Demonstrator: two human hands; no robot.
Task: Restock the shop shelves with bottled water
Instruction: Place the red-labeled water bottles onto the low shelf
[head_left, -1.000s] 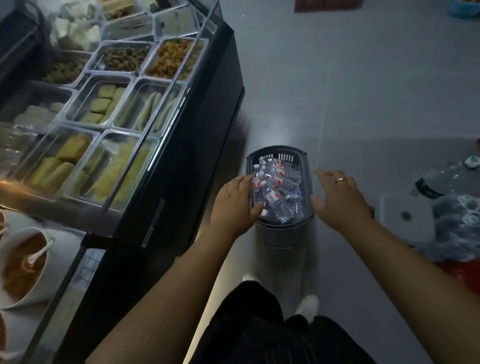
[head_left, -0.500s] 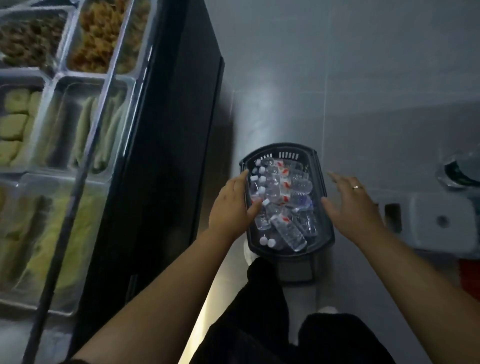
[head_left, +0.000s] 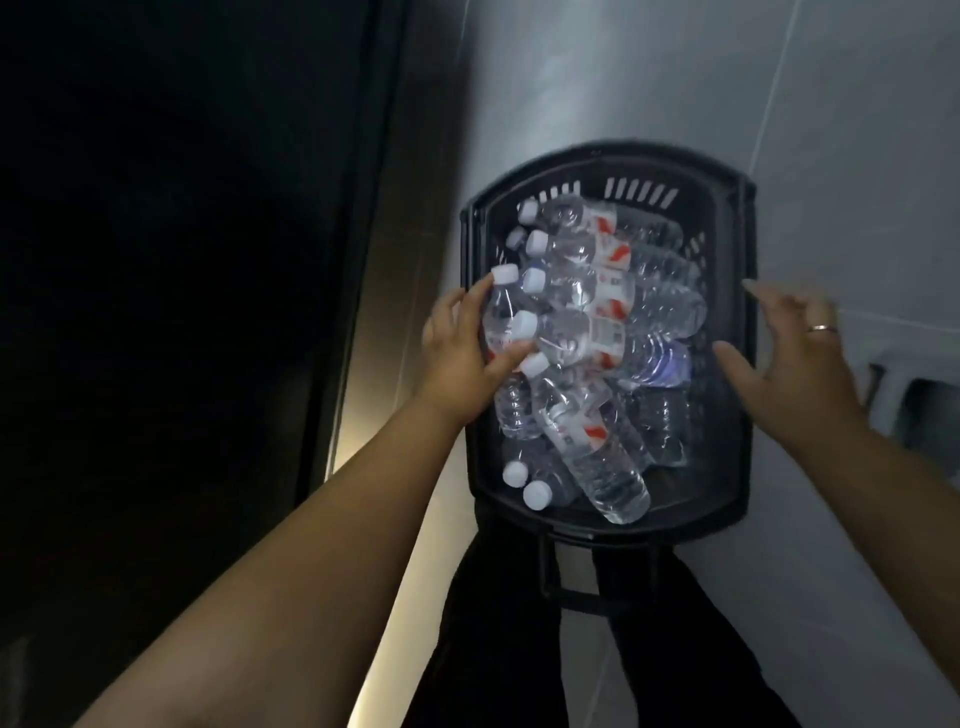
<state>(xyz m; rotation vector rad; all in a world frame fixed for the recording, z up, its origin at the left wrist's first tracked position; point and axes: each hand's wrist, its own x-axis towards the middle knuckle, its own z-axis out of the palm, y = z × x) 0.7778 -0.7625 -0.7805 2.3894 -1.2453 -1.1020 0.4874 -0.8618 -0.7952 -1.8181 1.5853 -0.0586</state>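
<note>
A black plastic basket (head_left: 737, 312) stands on the grey tiled floor, piled with several small clear water bottles with white caps and red-and-white labels. My left hand (head_left: 462, 353) is at the basket's left rim, fingers and thumb closed around one water bottle (head_left: 500, 312) whose cap points away from me. My right hand (head_left: 795, 353), wearing a ring, hovers over the basket's right rim with fingers spread and nothing in it. A large bottle (head_left: 592, 447) lies diagonally on top of the pile near me.
A tall black counter front (head_left: 182, 312) fills the left side, with a lit strip along its base. A white object (head_left: 914, 389) sits on the floor at the right edge. My dark-trousered legs (head_left: 498, 623) are just behind the basket's handle (head_left: 576, 597).
The view has dropped and closed in on the basket; the food trays have gone out of sight. My left hand has closed around a bottle at the left rim. My right hand stays spread.
</note>
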